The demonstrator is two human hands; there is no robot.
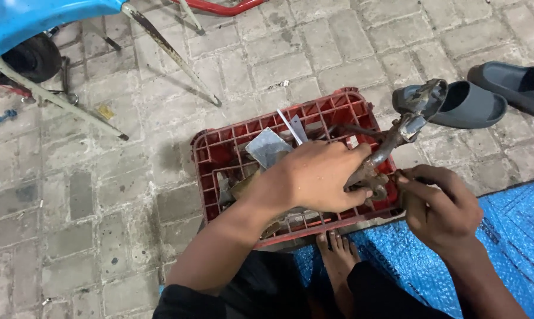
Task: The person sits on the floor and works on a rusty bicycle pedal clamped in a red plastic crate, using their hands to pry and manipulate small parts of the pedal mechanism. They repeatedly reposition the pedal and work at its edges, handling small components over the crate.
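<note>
I look down on a grey paved brick floor point(101, 195) with a crinkled blue plastic sheet point(503, 248) at my right. On the floor sits a red plastic lattice crate point(219, 147) of scrap metal. Over its right edge I hold a rusty metal lever-shaped part point(391, 145), its long axis rising up-right toward two grey rubber slippers point(474, 103). My left hand point(314, 177) wraps its fingers around the lower stem; my right hand point(438, 207) pinches the base just beside. Open floor lies leftward; a blue plastic chair point(36, 20) stands far off.
</note>
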